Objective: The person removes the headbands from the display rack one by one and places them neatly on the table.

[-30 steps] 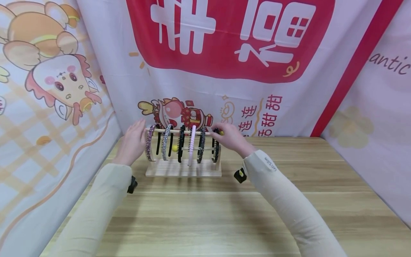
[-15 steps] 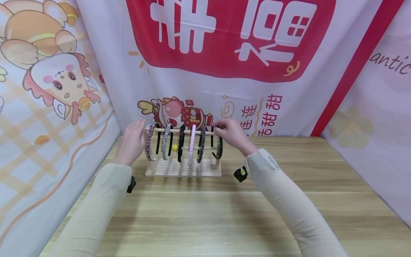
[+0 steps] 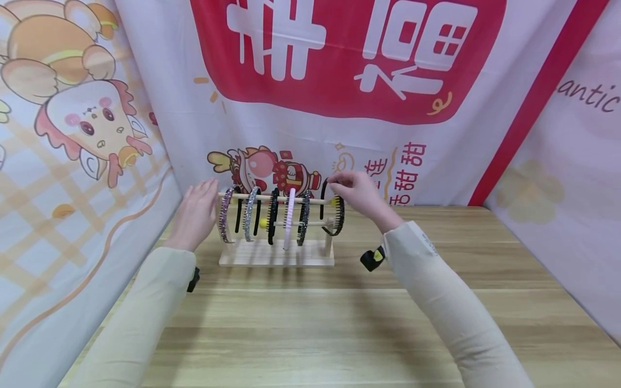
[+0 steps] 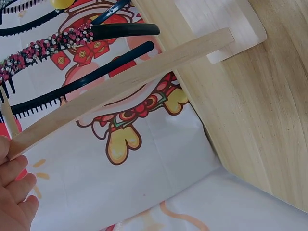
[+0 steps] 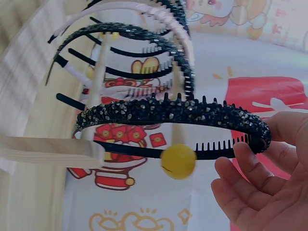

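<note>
A wooden headband stand (image 3: pixel 276 261) carries several headbands on its upper rod. My right hand (image 3: pixel 356 191) pinches a black beaded headband (image 3: pixel 340 216) by its top, at the rod's right end. In the right wrist view, this headband (image 5: pixel 173 109) loops about the yellow end knob (image 5: pixel 178 161), with my thumb and fingers on its far curve. My left hand (image 3: pixel 194 215) rests against the stand's left end, its fingers fairly straight. The left wrist view has fingertips (image 4: pixel 14 169) touching the top of the wooden upright (image 4: pixel 120 91).
Along the rod hang a purple-pink beaded headband (image 3: pixel 225 215), a silver one (image 3: pixel 249 215), a black one (image 3: pixel 273 218), a pale pink one (image 3: pixel 289 220) and a dark beaded one (image 3: pixel 304 218). A printed cloth (image 3: pixel 310 129) rises behind the wood-grain table (image 3: pixel 301 323).
My right hand has moved right and slightly up, taking the black beaded headband along the rod to its right end. My left hand has stayed at the stand's left end.
</note>
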